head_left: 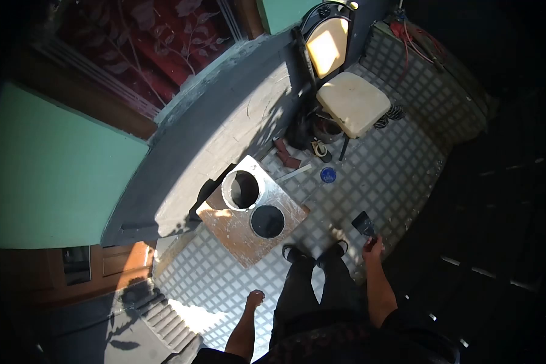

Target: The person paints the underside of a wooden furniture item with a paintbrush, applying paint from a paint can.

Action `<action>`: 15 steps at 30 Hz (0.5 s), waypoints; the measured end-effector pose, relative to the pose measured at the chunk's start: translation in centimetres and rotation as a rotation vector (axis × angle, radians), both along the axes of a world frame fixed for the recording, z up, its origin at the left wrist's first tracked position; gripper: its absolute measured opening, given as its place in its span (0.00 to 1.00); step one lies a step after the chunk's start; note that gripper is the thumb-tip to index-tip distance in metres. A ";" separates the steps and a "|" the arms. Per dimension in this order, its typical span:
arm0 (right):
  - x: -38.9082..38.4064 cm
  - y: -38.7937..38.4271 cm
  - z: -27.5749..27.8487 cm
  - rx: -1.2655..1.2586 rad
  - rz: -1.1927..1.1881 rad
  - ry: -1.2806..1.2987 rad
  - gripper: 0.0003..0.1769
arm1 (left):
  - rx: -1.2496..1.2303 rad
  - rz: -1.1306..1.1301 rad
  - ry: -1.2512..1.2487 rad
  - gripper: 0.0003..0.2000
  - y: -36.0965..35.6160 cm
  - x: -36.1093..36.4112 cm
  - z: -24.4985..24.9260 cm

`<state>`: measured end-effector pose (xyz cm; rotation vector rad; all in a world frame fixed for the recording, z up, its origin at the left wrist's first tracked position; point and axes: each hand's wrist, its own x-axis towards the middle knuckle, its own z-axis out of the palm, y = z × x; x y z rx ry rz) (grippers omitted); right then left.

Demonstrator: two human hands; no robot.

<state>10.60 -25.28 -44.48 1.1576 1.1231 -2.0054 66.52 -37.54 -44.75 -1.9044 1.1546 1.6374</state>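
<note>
My right hand (373,247) is closed round the handle of a putty knife (363,224), whose wide dark blade points away from me above the tiled floor. Low on the left hangs my left hand (256,298), its fingers curled in, with no object showing from it. Ahead of that hand, a worn, paint-spattered board (244,246) carries two round containers. One is a pale-rimmed bucket (225,189) with a dark inside; the other, a dark round container (267,221), sits closer to my feet. Neither hand touches the board.
A blue lid (328,175), a pale stick (293,173) and reddish-brown pieces (286,155) lie on the floor. Behind them stands a cream-seated chair (353,103) by the grey wall (224,139). Red cords (409,39) lie at the far ledge. Steps (167,324) are at lower left.
</note>
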 end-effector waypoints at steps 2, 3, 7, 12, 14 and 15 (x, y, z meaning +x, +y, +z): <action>-3.3 5.4 1.1 -0.027 -0.099 0.038 0.17 | -0.006 0.020 0.031 0.13 -1.5 -2.0 1.2; -4.6 7.7 1.8 -0.036 -0.154 0.073 0.18 | 0.012 -0.071 -0.016 0.13 -3.0 -4.5 2.5; -8.2 15.3 7.4 -0.042 -0.328 0.082 0.22 | -0.024 -0.159 0.052 0.12 -8.2 -14.0 4.2; -7.5 21.6 12.8 -0.140 -0.553 0.229 0.26 | -0.157 -0.469 0.262 0.10 -13.9 -29.6 3.1; -6.2 22.9 15.4 -0.160 -0.620 0.252 0.24 | -0.104 -0.438 0.419 0.10 -14.6 -36.1 3.6; -5.7 23.3 16.4 -0.172 -0.657 0.267 0.23 | -0.101 -0.485 0.447 0.10 -14.6 -39.4 4.4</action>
